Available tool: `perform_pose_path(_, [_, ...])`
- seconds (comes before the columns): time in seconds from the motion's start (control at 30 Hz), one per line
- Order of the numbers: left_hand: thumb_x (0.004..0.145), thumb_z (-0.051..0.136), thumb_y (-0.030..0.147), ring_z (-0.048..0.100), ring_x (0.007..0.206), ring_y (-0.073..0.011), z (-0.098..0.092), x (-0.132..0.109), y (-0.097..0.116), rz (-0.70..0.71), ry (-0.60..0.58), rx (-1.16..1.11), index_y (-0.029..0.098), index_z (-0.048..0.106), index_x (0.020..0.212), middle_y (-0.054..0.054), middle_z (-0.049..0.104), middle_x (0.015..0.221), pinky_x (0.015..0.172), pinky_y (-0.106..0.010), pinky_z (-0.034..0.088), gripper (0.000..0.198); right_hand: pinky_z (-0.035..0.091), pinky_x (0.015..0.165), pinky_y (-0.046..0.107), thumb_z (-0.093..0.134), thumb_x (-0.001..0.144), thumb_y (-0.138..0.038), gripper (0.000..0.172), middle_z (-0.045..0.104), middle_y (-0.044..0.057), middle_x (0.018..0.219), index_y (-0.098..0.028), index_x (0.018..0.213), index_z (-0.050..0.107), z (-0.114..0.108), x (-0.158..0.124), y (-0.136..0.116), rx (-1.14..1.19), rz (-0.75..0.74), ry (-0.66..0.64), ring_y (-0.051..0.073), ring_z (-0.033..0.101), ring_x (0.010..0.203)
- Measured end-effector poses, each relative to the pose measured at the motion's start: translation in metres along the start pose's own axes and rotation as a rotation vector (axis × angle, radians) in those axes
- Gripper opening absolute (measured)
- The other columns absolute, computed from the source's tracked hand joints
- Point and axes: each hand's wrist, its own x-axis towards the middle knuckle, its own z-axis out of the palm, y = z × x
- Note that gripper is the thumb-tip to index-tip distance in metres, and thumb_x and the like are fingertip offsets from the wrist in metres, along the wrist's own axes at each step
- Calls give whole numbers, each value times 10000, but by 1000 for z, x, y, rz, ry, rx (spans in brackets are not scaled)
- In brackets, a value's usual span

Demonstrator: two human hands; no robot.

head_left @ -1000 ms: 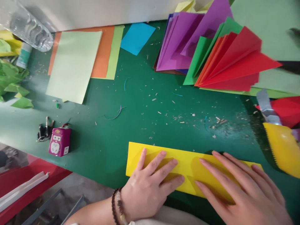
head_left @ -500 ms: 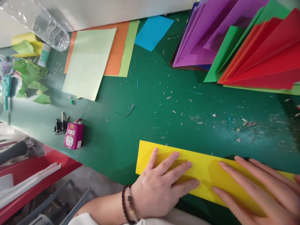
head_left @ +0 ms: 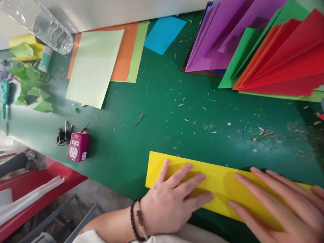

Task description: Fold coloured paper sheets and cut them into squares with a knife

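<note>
A long yellow strip of paper (head_left: 220, 184) lies along the near edge of the green table, angled slightly down to the right. Across its left part rests my left hand (head_left: 174, 199), palm down with the fingers spread; beaded bracelets circle the wrist. On the right part of the strip lies my right hand (head_left: 280, 206), fingers stretched out and apart, its lower side cut off by the frame. Both hands touch the paper from above. I cannot tell whether the strip is folded, and its right end is partly hidden by my right hand.
Coloured paper stacks, purple (head_left: 212, 44) and red (head_left: 286, 64), stand fanned at the back right. Pale green sheets (head_left: 95, 64), a blue piece (head_left: 164, 33), a plastic bottle (head_left: 53, 32), a glue stick (head_left: 46, 59), keys (head_left: 64, 133) and a magenta socket cube (head_left: 78, 146) lie around. Scraps dot the green table (head_left: 152, 131).
The whole view has shifted very slightly, so things sit a little further left. Both hands stay flat on the yellow paper in the same pose.
</note>
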Motion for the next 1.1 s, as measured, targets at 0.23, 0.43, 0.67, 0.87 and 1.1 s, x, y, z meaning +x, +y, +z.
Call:
perform_pose_path(0.23, [955,433,180,213,1485,-275,-5,1,-2,6,-69,14,309,535,1356,9,436,1521,1191,-611,55,433,399,1008,582,591,887,-460,421,652,138,1258,-206,1219,642,-12,12,-14,-90,-140,-26,366,638,1073])
perform_pose_path(0.43, [974,432,193,214,1488,-267,-13,5,-5,0,-154,43,312,496,1393,24,386,1558,1199,-610,126,440,363,1065,552,583,889,-467,413,638,122,1276,-226,1221,625,-17,22,-22,-91,-101,-59,336,603,1149])
perform_pose_path(0.67, [939,429,119,290,1463,-267,-13,10,-8,24,-129,72,341,488,1399,26,407,1547,1184,-609,206,515,346,1066,562,603,881,-467,449,620,117,1299,-230,1262,597,-19,24,-22,-97,-67,-111,327,564,1197])
perform_pose_path(0.87, [916,430,88,320,1448,-262,-12,10,-10,43,-89,111,335,506,1392,27,431,1532,1197,-583,182,542,356,1056,580,621,880,-416,420,595,141,1312,-203,1242,597,-21,27,-22,-66,-75,-105,337,543,1220])
perform_pose_path(1.1, [924,451,125,313,1453,-253,-7,12,-13,73,-5,131,326,542,1372,25,454,1518,1224,-535,48,499,508,902,435,628,893,-289,296,627,117,1146,-231,1183,608,-39,15,5,-22,160,122,263,608,1056])
